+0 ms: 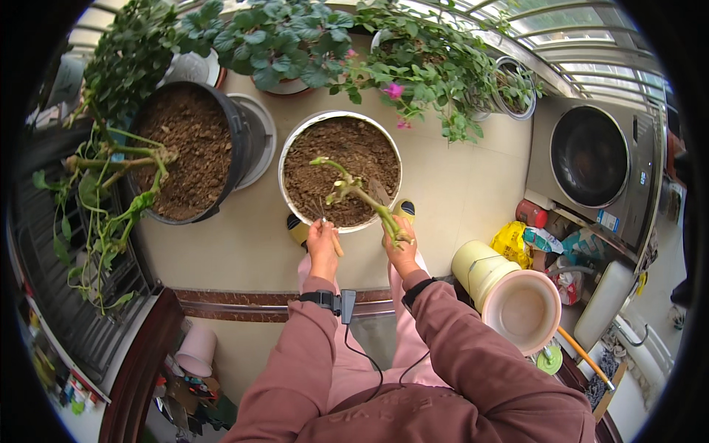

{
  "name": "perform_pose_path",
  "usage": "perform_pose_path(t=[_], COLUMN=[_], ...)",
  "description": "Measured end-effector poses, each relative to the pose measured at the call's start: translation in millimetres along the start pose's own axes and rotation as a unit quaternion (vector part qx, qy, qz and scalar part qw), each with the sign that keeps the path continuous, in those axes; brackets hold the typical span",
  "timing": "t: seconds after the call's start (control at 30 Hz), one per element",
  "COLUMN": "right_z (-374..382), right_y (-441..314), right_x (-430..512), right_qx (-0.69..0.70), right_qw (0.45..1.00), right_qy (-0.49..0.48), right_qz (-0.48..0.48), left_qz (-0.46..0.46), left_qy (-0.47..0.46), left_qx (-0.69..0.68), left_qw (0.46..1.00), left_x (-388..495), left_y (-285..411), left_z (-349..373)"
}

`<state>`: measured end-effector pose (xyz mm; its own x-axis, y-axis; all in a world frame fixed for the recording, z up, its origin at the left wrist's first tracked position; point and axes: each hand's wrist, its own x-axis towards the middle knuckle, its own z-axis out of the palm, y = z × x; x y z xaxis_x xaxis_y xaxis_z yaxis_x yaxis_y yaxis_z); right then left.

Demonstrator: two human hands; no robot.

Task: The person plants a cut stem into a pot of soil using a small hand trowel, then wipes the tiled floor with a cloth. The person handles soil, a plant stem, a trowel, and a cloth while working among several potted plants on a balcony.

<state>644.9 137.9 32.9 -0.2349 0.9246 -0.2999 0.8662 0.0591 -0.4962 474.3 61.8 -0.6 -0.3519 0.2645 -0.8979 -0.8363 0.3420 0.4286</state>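
A white round pot (283, 183) full of brown soil (316, 144) stands on the floor before me. From it rises a thick, cut-back green plant stem (368, 199), leaning up towards my view. My left hand (323, 243) grips a small hand rake (337, 243) by its wooden handle, its thin tines at the near edge of the soil. My right hand (403, 255) is closed at the near right rim, partly behind the stem's top. A hand trowel's blade (379, 191) runs from this hand into the soil; its handle is hidden.
A black pot (235, 138) with soil and a trailing plant stands left. Leafy potted plants (277, 44) line the window side. At right are a wok (590, 155) on a cooktop, a yellow bucket (471, 266) and a pink basin (520, 313). A door track (232, 307) crosses the floor.
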Motion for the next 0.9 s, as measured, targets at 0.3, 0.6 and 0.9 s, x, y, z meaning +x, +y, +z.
perform_pose_path(t=[0.3, 0.6, 0.9], right_z=[-32, -60, -121], right_y=[7, 30, 59], right_x=[70, 112, 73], right_qx=[-0.013, -0.005, 0.369], right_qw=[0.996, 0.988, 0.918], right_qy=[0.051, -0.047, -0.082], right_qz=[-0.072, -0.148, 0.119], left_qz=[-0.037, 0.028, 0.006], left_qy=[-0.083, 0.016, 0.067], left_qx=[0.076, 0.042, 0.043], left_qw=[0.993, 0.999, 0.997], left_x=[-35, 12, -59], left_y=[-55, -53, -54], left_z=[79, 141, 175])
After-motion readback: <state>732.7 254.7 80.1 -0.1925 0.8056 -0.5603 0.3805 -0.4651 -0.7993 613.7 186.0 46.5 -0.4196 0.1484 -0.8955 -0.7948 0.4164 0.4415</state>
